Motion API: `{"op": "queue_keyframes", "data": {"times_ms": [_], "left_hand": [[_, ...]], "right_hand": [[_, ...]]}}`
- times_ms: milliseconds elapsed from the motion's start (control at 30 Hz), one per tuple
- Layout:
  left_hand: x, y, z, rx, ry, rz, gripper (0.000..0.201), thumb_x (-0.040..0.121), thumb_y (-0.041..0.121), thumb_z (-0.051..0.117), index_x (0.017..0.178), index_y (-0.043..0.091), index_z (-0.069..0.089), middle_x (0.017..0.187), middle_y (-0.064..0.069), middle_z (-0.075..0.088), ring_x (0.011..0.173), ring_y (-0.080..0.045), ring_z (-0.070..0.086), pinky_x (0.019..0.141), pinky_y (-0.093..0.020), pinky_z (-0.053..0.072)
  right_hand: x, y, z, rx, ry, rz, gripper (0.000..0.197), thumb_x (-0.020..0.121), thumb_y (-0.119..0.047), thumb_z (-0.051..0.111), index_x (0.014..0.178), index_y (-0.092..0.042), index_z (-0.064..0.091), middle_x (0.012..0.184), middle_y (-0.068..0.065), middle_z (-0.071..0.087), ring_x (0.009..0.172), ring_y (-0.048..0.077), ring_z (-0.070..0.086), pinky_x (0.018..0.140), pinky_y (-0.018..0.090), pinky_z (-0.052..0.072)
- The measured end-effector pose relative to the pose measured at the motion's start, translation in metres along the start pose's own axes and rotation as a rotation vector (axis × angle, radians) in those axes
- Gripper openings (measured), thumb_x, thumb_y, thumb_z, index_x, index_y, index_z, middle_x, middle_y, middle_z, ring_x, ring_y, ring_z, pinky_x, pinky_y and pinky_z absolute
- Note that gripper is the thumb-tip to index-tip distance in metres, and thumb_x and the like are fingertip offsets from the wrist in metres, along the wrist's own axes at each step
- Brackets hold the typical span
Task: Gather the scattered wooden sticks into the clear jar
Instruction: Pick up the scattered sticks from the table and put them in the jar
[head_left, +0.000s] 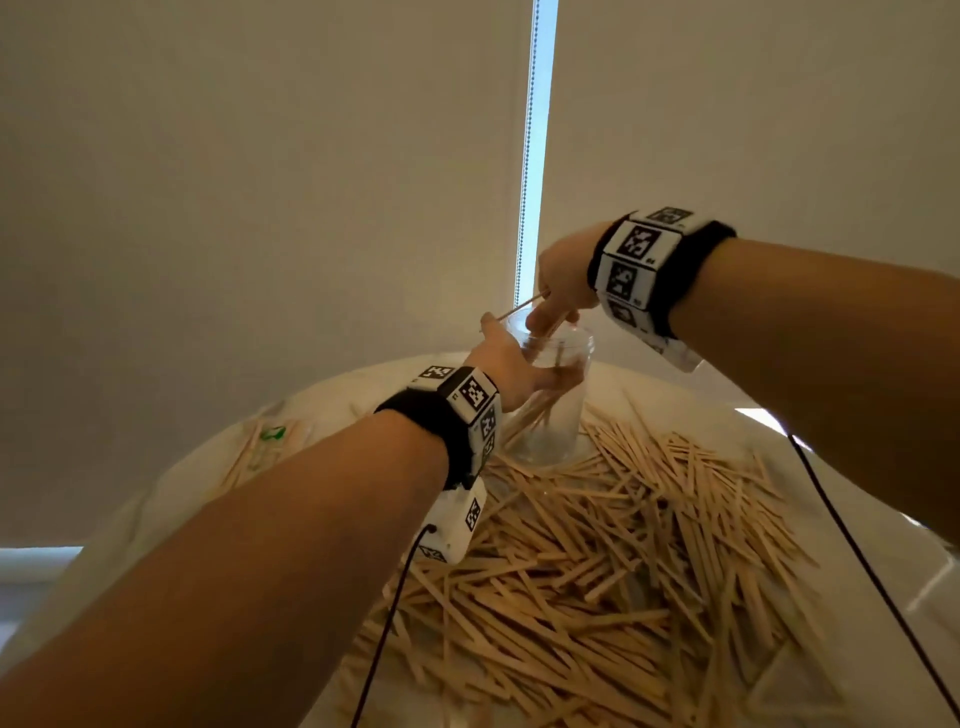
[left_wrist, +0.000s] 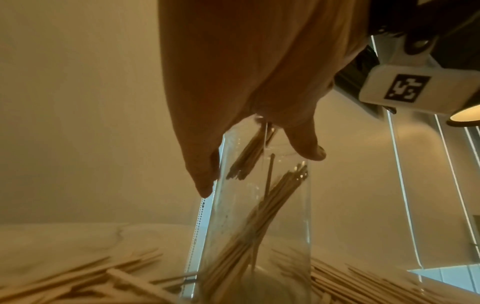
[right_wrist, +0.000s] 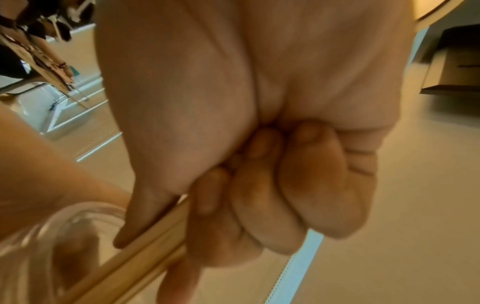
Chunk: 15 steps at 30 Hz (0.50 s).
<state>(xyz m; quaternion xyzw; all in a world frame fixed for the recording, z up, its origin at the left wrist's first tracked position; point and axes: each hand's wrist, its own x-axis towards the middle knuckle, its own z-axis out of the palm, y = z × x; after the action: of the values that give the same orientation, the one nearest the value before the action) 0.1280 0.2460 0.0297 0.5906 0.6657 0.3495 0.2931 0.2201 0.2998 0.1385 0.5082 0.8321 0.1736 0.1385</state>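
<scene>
The clear jar (head_left: 558, 415) stands upright at the far side of the white table (head_left: 852, 519). My left hand (head_left: 511, 364) grips it just below the rim; in the left wrist view the thumb and fingers (left_wrist: 205, 176) wrap the glass of the jar (left_wrist: 285, 236), where several sticks (left_wrist: 262, 216) lean inside. My right hand (head_left: 553, 314) hovers right over the jar mouth and holds a small bunch of sticks (right_wrist: 145, 257) that point down into the jar rim (right_wrist: 39, 232). A wide heap of loose wooden sticks (head_left: 597, 561) covers the table in front of the jar.
A wrapper with a green mark (head_left: 270, 436) lies at the table's left side with a few sticks by it. Black cables (head_left: 878, 582) hang from both wristbands over the pile. Behind the table hangs a beige blind with a bead chain (head_left: 525, 197).
</scene>
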Motion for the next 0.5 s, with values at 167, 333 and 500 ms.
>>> {"op": "queue_keyframes", "data": {"times_ms": [167,333,500], "left_hand": [[0.0,-0.019,0.005,-0.075,0.069,0.073,0.13,0.07,0.048,0.085,0.154,0.013,-0.007,0.138,-0.005,0.054,0.118,-0.021,0.056,0.092,-0.026,0.041],[0.009,-0.024,0.007,-0.081,0.051,0.059,0.134,0.058,0.06,0.087,0.155,0.015,0.007,0.141,-0.002,0.054,0.125,-0.023,0.055,0.105,-0.038,0.044],[0.048,-0.047,0.02,-0.018,0.072,0.097,0.118,0.031,0.091,0.074,0.128,0.027,0.054,0.111,0.012,0.07,0.1,-0.012,0.068,0.088,-0.039,0.056]], "right_hand": [[0.001,0.004,-0.01,-0.039,-0.015,0.014,0.063,0.103,-0.057,0.032,0.078,-0.019,0.076,0.064,-0.003,0.058,0.059,0.011,0.051,0.07,0.029,0.035],[-0.02,0.038,-0.016,0.13,-0.06,0.032,0.047,0.104,-0.046,0.038,0.09,-0.022,0.076,0.068,-0.001,0.056,0.05,0.011,0.044,0.052,0.022,0.033],[-0.037,0.058,-0.006,0.285,-0.07,0.043,0.036,0.101,-0.043,0.049,0.091,-0.021,0.075,0.069,0.001,0.055,0.048,0.014,0.04,0.038,0.018,0.038]]}}
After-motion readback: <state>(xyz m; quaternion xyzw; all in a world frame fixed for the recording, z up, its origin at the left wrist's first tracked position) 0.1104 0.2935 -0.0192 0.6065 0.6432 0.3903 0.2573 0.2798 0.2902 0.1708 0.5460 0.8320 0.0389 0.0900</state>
